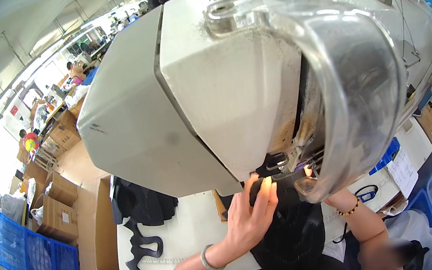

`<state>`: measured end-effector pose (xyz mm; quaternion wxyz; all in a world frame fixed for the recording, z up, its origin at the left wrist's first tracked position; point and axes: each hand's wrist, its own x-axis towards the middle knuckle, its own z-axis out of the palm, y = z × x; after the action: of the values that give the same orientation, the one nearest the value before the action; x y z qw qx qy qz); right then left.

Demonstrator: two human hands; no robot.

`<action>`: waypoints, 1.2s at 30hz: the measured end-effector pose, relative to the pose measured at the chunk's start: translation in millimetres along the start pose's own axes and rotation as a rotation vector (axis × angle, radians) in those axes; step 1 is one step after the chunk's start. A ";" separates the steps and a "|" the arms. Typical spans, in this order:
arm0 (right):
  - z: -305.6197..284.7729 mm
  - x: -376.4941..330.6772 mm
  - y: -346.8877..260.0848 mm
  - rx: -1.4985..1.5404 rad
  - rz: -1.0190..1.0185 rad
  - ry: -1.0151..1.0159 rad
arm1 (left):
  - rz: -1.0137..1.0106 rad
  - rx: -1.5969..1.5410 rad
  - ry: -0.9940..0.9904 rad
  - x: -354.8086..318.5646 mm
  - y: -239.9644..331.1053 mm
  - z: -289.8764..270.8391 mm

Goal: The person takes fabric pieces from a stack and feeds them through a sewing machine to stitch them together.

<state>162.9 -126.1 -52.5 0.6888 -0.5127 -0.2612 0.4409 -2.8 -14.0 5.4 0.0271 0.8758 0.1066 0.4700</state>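
Observation:
A large pale sewing machine head [232, 93] fills the upper middle. Beneath it, on the white work table [194, 209], lies a black fabric piece [290, 230] that runs from the needle area down toward me. My left hand [251, 214], a pale bangle on its wrist, reaches up to the machine's foot. Its fingers are stretched out and slightly apart, with the tips by the black piece. My right hand [334, 196], a beaded bracelet at the wrist, is on the other side of the piece. The clear curved guard [359, 73] and machine parts hide most of its fingers.
Left on the table lie a stack of black pieces [145, 203] and a curvy black cut-out [142, 248]. Blue-handled scissors [366, 193] and a paper sheet [403, 173] are at right. Blue crates [36, 248] and cardboard boxes [56, 217] stand on the floor. People work farther off.

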 end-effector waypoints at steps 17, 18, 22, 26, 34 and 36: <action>1.6 -6.4 -10.0 -0.154 -0.363 -0.065 | 0.085 -0.015 0.034 -3.8 -1.8 -4.2; -3.8 -7.4 1.2 -0.098 -0.349 -0.101 | 0.085 -0.018 0.019 -3.8 -1.8 -3.0; -33.4 4.3 32.2 -0.135 -0.196 -0.163 | 0.011 0.062 -0.105 -1.8 -0.2 -6.2; -25.9 5.7 30.8 0.499 -0.160 -0.287 | 0.003 0.077 -0.041 1.3 -7.4 -0.7; -0.8 -6.5 34.2 0.280 -0.088 -0.094 | -0.137 0.130 0.033 -4.7 -14.3 1.8; 10.7 -21.9 19.4 -0.006 -0.273 -0.014 | -0.126 0.279 0.027 -2.6 -8.7 -4.9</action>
<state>137.3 -138.5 -65.0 0.7389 -0.4714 -0.3349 0.3458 -9.7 -6.4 4.8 -0.0669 0.8562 0.2261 0.4597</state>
